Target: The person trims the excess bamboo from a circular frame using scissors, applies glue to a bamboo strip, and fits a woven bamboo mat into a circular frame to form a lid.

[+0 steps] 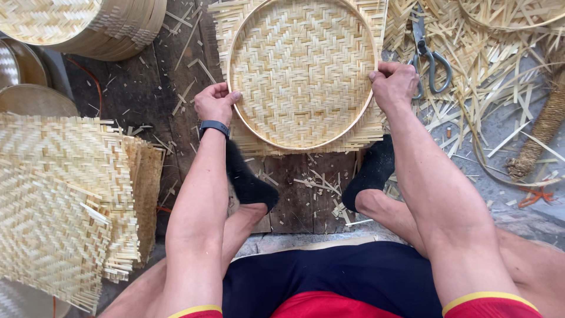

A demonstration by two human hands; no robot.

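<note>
At the far left edge of the floor lies a pile of square woven bamboo mats [59,200], with a stack of finished round trays [88,23] above it near the top-left corner. On the dark wooden board [300,194] in the middle sits the piece in hand: a round bamboo hoop [281,143] pressed down on a square woven bamboo mat [301,70], whose frayed corners stick out beyond the ring.

The left hand [215,103], with a dark wristband [214,126] at the wrist, is curled against the hoop's left rim, thumb laid on the ring. The right hand [393,85] is closed on the right rim, fingers pinching it. Both feet in black socks [250,182] are braced by the near edge of the mat.

Right of the hoop, a pair of scissors [428,50] lies on a litter of loose bamboo strips [488,88], touching or nearly touching the right hand. A rope-wound handle [541,132] runs along the right edge.

If the two hands press unevenly, the hoop could likely slide off centre and leave one side of the weave short. Hard pressure might crack the thin ring or buckle the weave. The splintered strip ends could prick the fingers, and the scissor blades lie close enough to nick the right hand.
</note>
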